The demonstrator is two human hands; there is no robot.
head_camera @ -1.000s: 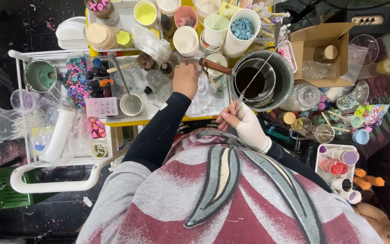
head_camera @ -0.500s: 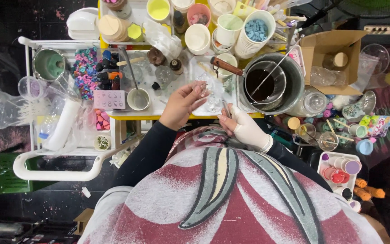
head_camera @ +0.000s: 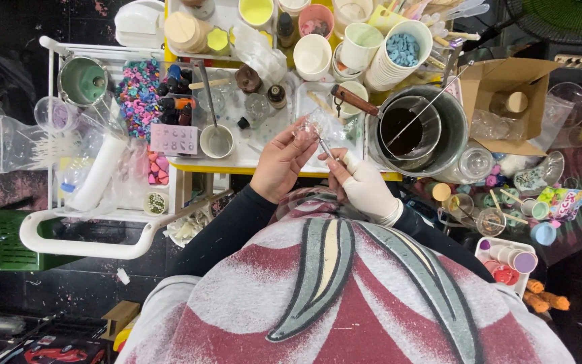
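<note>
The bare left hand [head_camera: 283,164] held a small clear glass jar [head_camera: 310,128] above the near edge of the white desk [head_camera: 250,152], its fingers closed around the jar. The right hand [head_camera: 364,185], in a white glove, was just beside it, and its fingers pinched a thin metal stick [head_camera: 325,147] whose tip reached to the jar. Both hands were close in front of the person's chest, over a red and grey sweater [head_camera: 345,296].

Behind the hands stood a large grey metal pot [head_camera: 456,135] with a smaller vessel of dark liquid [head_camera: 402,131] inside. A stack of white paper cups holding blue pieces [head_camera: 402,50] stood near the pot. At the left, a heap of colourful small pieces [head_camera: 137,94] lay on the desk, well apart from the hands.
</note>
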